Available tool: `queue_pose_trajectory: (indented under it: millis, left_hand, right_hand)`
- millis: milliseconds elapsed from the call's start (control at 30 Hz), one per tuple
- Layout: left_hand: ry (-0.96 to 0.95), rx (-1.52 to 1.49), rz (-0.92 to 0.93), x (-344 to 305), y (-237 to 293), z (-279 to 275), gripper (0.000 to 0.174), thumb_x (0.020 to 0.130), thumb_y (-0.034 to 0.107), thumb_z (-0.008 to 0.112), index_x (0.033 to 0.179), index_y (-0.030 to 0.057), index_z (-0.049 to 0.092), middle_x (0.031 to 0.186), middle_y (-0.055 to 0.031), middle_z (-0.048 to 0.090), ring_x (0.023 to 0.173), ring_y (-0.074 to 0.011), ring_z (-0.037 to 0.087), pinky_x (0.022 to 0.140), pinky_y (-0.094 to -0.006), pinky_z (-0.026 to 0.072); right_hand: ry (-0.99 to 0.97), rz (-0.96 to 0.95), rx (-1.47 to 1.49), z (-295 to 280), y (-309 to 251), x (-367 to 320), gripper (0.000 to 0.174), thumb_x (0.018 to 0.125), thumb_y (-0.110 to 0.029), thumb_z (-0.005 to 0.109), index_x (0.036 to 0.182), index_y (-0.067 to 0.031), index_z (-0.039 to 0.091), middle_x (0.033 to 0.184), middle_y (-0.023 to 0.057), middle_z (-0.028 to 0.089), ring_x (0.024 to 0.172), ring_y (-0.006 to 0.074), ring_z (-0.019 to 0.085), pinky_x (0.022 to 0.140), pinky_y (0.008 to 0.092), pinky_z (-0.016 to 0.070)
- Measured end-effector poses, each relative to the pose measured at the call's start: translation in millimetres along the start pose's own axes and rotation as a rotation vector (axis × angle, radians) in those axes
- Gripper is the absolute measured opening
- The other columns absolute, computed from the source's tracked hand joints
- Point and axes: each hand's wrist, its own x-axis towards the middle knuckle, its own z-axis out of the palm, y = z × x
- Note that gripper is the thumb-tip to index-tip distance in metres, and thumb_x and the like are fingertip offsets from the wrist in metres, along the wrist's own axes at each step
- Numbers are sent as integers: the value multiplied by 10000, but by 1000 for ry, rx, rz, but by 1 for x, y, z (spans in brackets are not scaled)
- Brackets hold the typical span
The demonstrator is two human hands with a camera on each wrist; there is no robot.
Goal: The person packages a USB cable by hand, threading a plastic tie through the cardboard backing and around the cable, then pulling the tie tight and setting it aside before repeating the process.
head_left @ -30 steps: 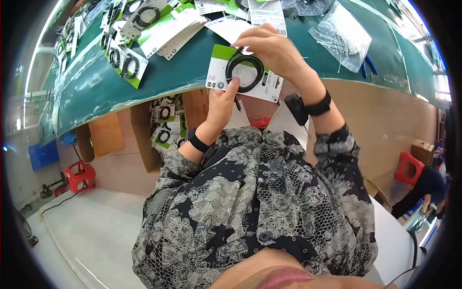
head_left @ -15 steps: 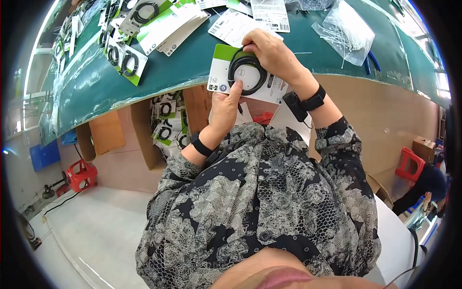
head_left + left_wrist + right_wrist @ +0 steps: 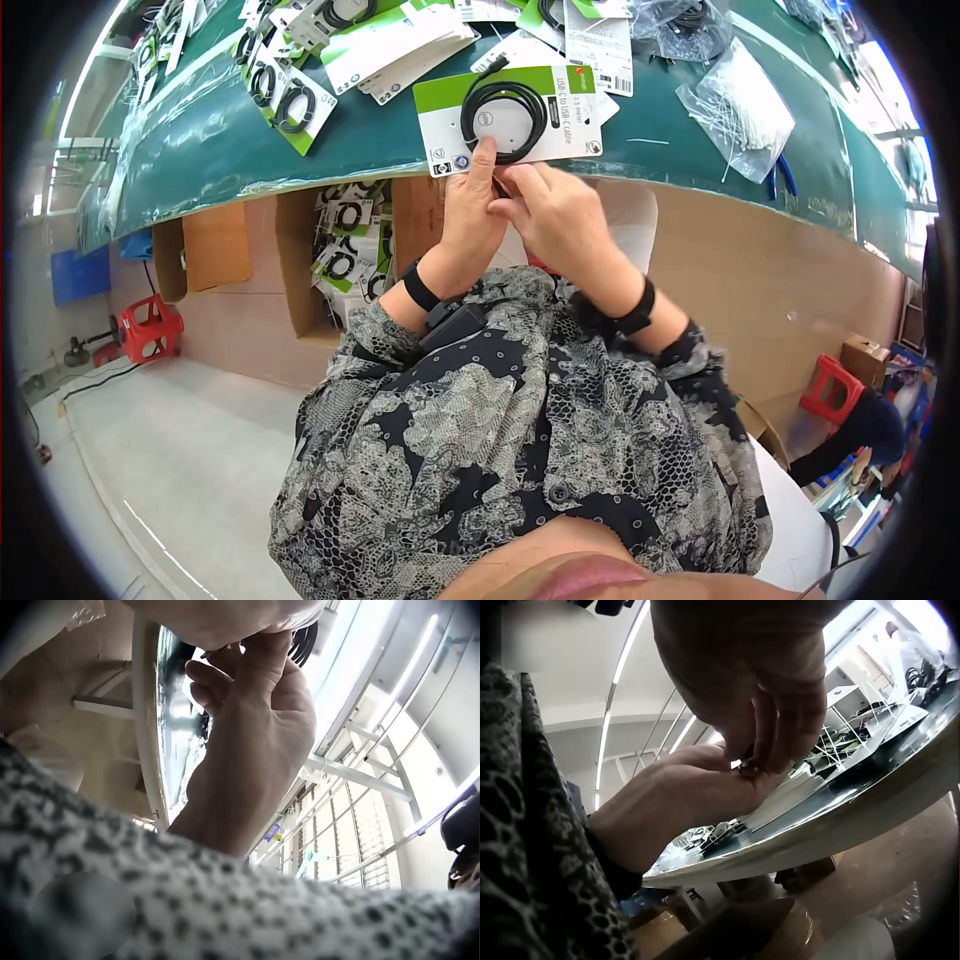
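A green-and-white printed card (image 3: pixel 580 138) lies level at the table's front edge, with a coiled black USB-C cable (image 3: pixel 539 125) on its face. One plug (image 3: pixel 496 64) sticks up past the card's top edge. My left hand (image 3: pixel 470 218) holds the card and coil at the lower edge, thumb pressed on the coil. Close beside it, my right hand (image 3: pixel 560 215) pinches the cable's lower end below the card. In the right wrist view, its fingertips (image 3: pixel 754 754) meet over a small dark piece at the left hand. Most of that end is hidden by the fingers.
A stack of cards (image 3: pixel 400 55) and several carded cables (image 3: pixel 297 108) lie on the green table (image 3: pixel 380 140). At right are a bag of white ties (image 3: pixel 735 110) and a blue-handled tool (image 3: pixel 783 182). Beneath the table stands a carton (image 3: pixel 295 270) of carded cables.
My right hand has come down from the coil's top to the cable's lower end beside the left hand. The card's green top now shows fully, with a plug above it.
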Motion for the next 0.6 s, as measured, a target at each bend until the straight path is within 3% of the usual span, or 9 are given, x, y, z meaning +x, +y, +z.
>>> queue_pose_trajectory:
  millis: [67, 167, 333, 433, 600]
  left_hand:
    - [21, -35, -18, -1, -4, 1, 258, 955, 240, 553, 1094, 25, 590, 998, -38, 632, 870, -122, 598, 748, -255, 495]
    - [22, 2, 12, -9, -6, 3, 258, 953, 241, 557, 1091, 25, 589, 996, -37, 629, 878, -112, 591, 762, -254, 483]
    - [-64, 93, 184, -11, -5, 11, 235, 946, 219, 572, 1080, 28, 586, 983, -23, 621, 857, -88, 582, 721, -232, 475]
    - [-71, 171, 198, -4, -2, 5, 227, 939, 203, 582, 1088, 31, 582, 967, -14, 617, 824, -80, 581, 677, -219, 476]
    - [-70, 261, 128, 1, 6, -3, 229, 926, 177, 596, 1104, 36, 572, 953, -9, 617, 770, -71, 589, 603, -205, 482]
  right_hand:
    - [47, 17, 68, 8, 1, -6, 220, 789, -55, 675, 978, 0, 577, 797, 122, 625, 757, 285, 638, 658, 351, 513]
    - [4, 235, 428, 11, 4, -12, 219, 792, -35, 655, 989, 10, 569, 811, 130, 606, 803, 306, 633, 696, 367, 516]
    - [35, 246, 405, 18, 2, -17, 243, 799, -30, 637, 1027, 2, 560, 892, 143, 593, 831, 329, 614, 721, 386, 509]
    - [-2, 101, 182, 7, -4, -15, 240, 800, 12, 597, 1037, -8, 564, 926, 137, 569, 835, 324, 604, 695, 388, 495]
    - [-112, 86, 29, 0, -3, -17, 237, 799, 28, 561, 1029, -28, 579, 880, 120, 546, 829, 312, 590, 667, 387, 477]
